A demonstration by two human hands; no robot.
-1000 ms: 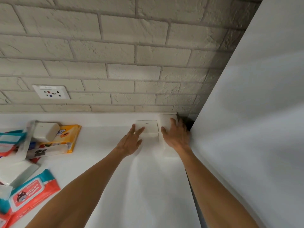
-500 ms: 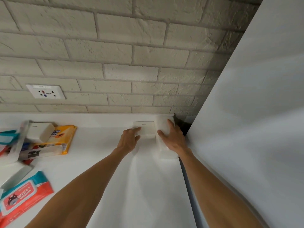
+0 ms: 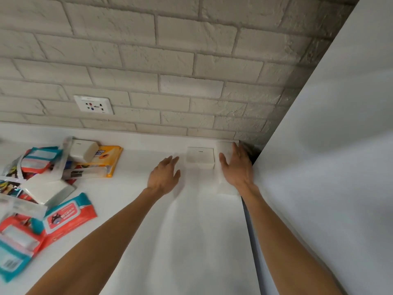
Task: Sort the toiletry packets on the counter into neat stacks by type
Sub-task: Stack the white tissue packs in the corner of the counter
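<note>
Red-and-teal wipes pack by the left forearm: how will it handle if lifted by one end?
The wipes pack is a soft-looking film pouch, so it probably sags. Flat and wide: unlikely to roll or tip. Smooth wrap may slide easily on the white counter.

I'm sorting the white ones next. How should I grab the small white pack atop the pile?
Likely from above with the left hand, pinching its two long sides: the small white pack is blocky, lies topmost over the yellow packet, and nothing covers it.
</note>
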